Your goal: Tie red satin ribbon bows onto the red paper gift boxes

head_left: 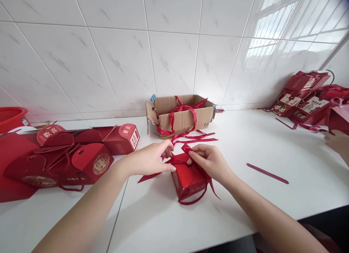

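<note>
A small red gift box (189, 180) stands on the table in front of me, a twisted cord handle (195, 202) hanging at its near side. Red ribbon (178, 159) lies across its top, with tails trailing to the left and lower right. My right hand (211, 160) pinches a raised loop of this ribbon between thumb and fingers above the box. At the box's left edge is my left hand (156, 158), thumb and fingers apart, with the thumb close to the ribbon; whether it touches the ribbon I cannot tell.
A cardboard box (185, 121) holding red ribbon stands by the tiled wall, loose ribbon strips (195, 138) before it. Several red gift boxes (89, 160) crowd the left; more boxes (311, 105) are piled right. A ribbon strip (267, 173) lies right. Another person's hand (338, 142) is at the far right.
</note>
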Tool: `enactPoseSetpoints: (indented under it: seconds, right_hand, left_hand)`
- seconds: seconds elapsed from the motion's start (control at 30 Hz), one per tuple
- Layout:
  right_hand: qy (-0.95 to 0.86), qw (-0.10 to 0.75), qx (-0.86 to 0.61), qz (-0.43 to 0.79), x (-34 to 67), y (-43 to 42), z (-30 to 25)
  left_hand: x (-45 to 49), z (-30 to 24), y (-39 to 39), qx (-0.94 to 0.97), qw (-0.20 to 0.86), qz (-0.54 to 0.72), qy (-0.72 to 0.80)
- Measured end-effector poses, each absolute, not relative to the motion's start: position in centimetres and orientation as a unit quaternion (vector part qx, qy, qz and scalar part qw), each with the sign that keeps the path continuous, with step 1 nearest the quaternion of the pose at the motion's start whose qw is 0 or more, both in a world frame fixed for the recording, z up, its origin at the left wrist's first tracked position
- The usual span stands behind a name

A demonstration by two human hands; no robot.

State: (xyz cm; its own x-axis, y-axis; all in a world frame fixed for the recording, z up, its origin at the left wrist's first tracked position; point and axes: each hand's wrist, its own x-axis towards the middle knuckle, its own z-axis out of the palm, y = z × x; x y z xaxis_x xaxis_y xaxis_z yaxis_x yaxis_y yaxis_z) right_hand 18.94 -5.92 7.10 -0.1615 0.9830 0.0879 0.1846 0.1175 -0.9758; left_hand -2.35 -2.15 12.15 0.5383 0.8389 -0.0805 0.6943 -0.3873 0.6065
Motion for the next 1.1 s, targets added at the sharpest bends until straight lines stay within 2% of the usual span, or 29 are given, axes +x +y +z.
enactPoseSetpoints:
  seconds: [0.1,0.2,0.37,0.5,0.63,0.73,0.77,0.83,0.97,1.1]
  right_hand:
    - [-0.608,0.445,-0.489,0.439,19.1,-5.8,7.0]
    - [-0.608,0.455,-0.513,0.399,19.3,-5.7,6.9]
    - [-0.673,0.421,-0.517,0.321,19.3,-6.1,7.1]
    - [-0.742,0.391,-0.463,0.287,19.4,-6.4,7.0]
    - [-0.736,0.402,-0.462,0.289,19.6,-6.2,6.6]
    - [-0.699,0.425,-0.484,0.309,19.6,-6.0,6.2]
    - [-0.690,0.433,-0.487,0.315,19.6,-5.9,6.2]
    - [-0.680,0.444,-0.485,0.324,19.6,-5.8,6.1]
    - [-0.674,0.452,-0.483,0.328,19.7,-5.8,5.9]
    - [-0.635,0.479,-0.495,0.350,19.5,-6.0,5.7]
  left_hand:
    - [-2.1,11.9,-1.9,0.807,0.338,0.051,0.482]
    - [-2.1,12.6,-2.2,0.815,0.309,0.058,0.486]
    - [-1.0,14.8,-3.6,0.872,0.212,0.171,0.408]
    - [1.2,15.4,-2.9,0.916,0.103,0.203,0.331]
    - [3.0,14.0,-1.0,0.921,0.075,0.243,0.297]
    - [3.6,12.2,-0.7,0.864,0.029,0.374,0.335]
    - [3.6,11.6,-0.9,0.834,0.042,0.419,0.356]
    - [3.4,10.6,-1.4,0.802,0.134,0.438,0.382]
    - [2.6,9.5,-2.1,0.813,0.344,0.290,0.370]
    - [2.5,9.2,-1.8,0.811,0.372,0.271,0.361]
